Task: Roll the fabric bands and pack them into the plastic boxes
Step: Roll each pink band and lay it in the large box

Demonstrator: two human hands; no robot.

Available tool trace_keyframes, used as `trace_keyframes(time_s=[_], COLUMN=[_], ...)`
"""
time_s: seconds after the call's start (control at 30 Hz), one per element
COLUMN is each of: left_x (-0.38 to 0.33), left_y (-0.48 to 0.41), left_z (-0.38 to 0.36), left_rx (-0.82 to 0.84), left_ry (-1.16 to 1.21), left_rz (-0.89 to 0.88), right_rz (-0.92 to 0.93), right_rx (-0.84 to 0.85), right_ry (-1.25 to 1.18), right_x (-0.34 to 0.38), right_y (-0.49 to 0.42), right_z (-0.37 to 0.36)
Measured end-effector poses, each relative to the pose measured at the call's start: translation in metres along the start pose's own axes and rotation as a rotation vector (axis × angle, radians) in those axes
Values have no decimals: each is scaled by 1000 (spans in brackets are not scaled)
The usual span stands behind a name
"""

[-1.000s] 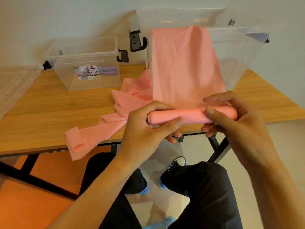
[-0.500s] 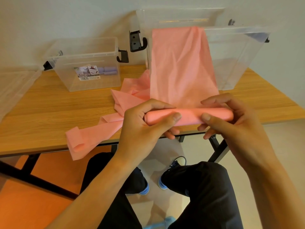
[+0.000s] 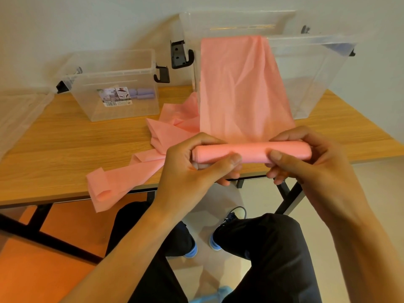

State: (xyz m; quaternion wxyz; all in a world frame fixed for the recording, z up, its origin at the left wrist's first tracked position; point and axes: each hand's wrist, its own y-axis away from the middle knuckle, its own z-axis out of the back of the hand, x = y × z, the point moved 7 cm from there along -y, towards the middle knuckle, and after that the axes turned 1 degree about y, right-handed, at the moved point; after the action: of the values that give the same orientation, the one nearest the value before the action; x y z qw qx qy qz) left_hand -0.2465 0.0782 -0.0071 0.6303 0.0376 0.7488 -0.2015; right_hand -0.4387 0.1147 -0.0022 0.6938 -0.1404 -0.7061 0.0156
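Sitting at a wooden table [image 3: 65,149] by a white wall [image 3: 87,22], orange floor [image 3: 43,270] lower left. Upper left, the small clear box [image 3: 98,110] carries a paper label [image 3: 115,97], print too small to read; purple rolls [image 3: 143,94] inside. Our pink fabric band [image 3: 240,88] drapes over the large clear box [image 3: 310,79] upper right, loose tail on the table mid-left. Frame centre, at the near table edge, we grip the rolled end [image 3: 251,150]: left hand [image 3: 192,171] and right hand [image 3: 310,162] both curled round it, thumbs pressed on the near side.
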Motion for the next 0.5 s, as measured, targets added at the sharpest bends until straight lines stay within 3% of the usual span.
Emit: trace_keyframes(time_s=[0.5], left_x=[-2], left_y=[-1], left_z=[-1], left_rx=[-5], left_ry=[31], left_rz=[-13], right_rz=[-3], right_rx=[-19], right_ry=[-7], right_x=[1], right_y=[-1], right_z=[3])
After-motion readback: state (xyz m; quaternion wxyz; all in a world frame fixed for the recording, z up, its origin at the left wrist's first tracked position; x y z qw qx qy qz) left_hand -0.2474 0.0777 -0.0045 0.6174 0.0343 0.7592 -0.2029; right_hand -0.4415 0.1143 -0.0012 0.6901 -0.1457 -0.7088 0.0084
